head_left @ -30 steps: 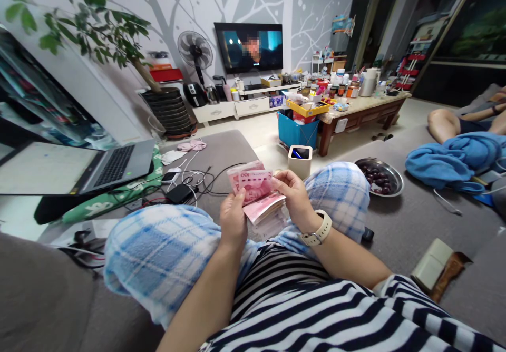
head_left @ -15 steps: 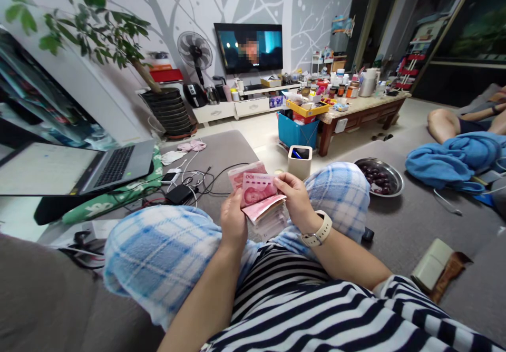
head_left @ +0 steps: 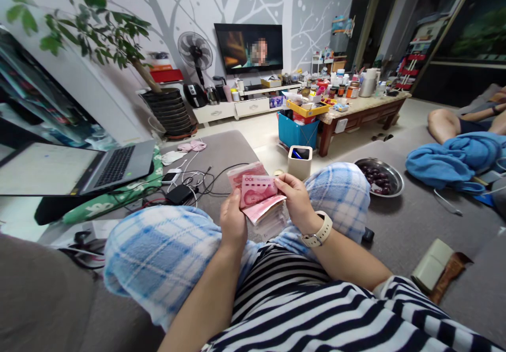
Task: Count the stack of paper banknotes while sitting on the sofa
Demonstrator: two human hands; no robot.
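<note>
Red 100 banknotes point(head_left: 259, 191) are spread between my two hands, above my lap. My left hand point(head_left: 233, 217) grips the bundle from its left side, thumb on top; its lower fingers are partly hidden behind the notes. With thumb and fingertips, my right hand point(head_left: 294, 196) pinches the upper right corner of the front note. Further notes fan out behind at the upper left, and folded ends hang below. Under them, pale layered edges point(head_left: 272, 225) show near my lap, too unclear to name. A cream watch point(head_left: 318, 231) is on my right wrist.
A laptop point(head_left: 114, 167) lies at the left with tangled cables and a black adapter point(head_left: 181, 194). To the right are a metal bowl point(head_left: 399, 183) of dark fruit, a blue cloth point(head_left: 454, 157) and a pale green wallet point(head_left: 432, 265). A small bin point(head_left: 299, 168) stands ahead. Another person's legs point(head_left: 445, 123) show.
The front note's top edge has shifted very slightly down and left. Both hands keep hold of the notes. The television picture has changed.
</note>
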